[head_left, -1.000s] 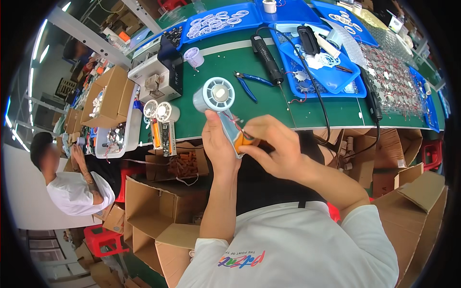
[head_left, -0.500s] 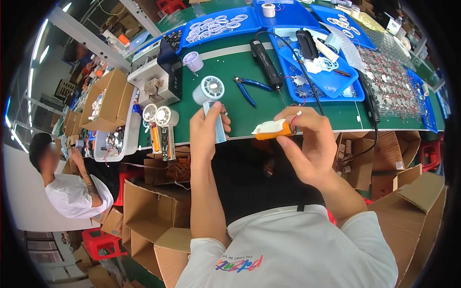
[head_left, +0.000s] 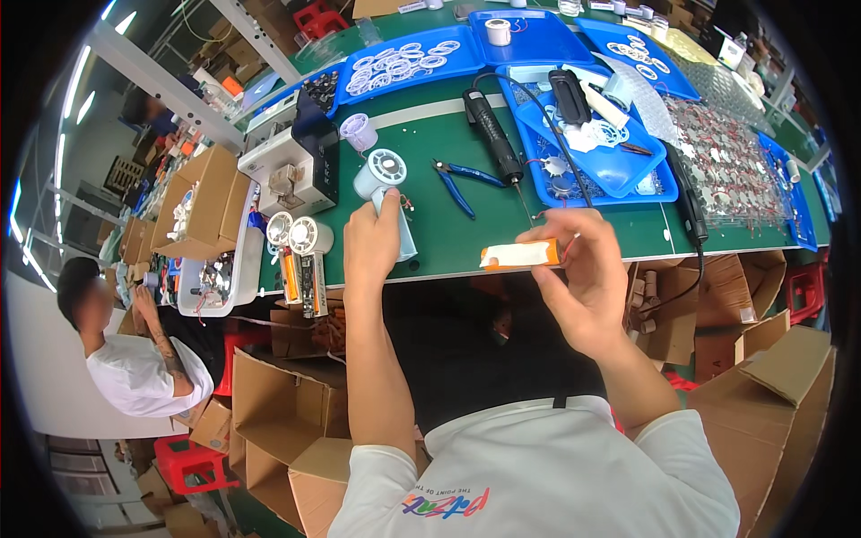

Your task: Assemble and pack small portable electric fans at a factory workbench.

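My left hand (head_left: 371,235) is closed round the handle of a pale blue handheld fan (head_left: 381,174), its round head pointing away from me over the green table's near edge. In my right hand (head_left: 583,269), thumb and fingers pinch an orange battery (head_left: 520,255) with a white strip along its face; a thin red wire shows at its right end. Blue-handled cutting pliers (head_left: 462,184) lie beyond, between the hands. Behind my right hand rests a black electric screwdriver (head_left: 493,134), its bit toward me.
Two partly assembled fans (head_left: 308,255) with exposed innards stand at the table edge, left of my left hand. A lilac fan head (head_left: 358,132) sits farther back. Blue trays (head_left: 414,56) hold rings and parts. At far left a co-worker (head_left: 134,359) sits near a cardboard box (head_left: 202,202).
The battery has turned so its white strip faces up more squarely. My left hand and the fan have shifted slightly left, the handle now more covered by the hand.
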Available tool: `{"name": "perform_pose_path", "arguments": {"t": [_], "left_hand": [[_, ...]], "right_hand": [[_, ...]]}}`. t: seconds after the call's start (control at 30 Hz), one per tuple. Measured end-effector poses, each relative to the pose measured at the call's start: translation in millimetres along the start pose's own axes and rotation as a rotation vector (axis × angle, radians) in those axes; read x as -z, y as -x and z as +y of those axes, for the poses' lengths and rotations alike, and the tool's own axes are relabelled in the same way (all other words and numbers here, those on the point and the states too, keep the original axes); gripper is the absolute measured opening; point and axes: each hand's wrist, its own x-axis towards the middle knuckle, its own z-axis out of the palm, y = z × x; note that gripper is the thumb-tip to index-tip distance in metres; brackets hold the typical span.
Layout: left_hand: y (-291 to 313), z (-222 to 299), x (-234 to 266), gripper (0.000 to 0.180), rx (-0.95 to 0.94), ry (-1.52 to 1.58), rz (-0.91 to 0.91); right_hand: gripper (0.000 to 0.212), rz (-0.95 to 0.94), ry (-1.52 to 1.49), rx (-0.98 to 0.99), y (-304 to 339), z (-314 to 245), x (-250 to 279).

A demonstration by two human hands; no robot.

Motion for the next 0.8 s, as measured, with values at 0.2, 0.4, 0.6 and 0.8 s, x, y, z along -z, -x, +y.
{"name": "perform_pose_path", "arguments": {"t": [0.2,0.4,0.6,0.8], "left_hand": [[-13,-6,2,0.070,-0.097,-0.279,0.019],[-7,-1,9,0.066,-0.062,-0.457,0.072],[55,4,5,0.045,-0.308,0.189,0.109],[97,8,-53,0.046,-0.441,0.965,-0.296]], "right_hand": [[0.038,-0.109,0.308,0.066,1,2,13],[0.032,-0.129,0.448,0.120,-3,1,19],[0.033,-0.015,0.182,0.006,3,22,14],[0.031,-0.065,-0.040,-0.152,12,22,-13]]}}
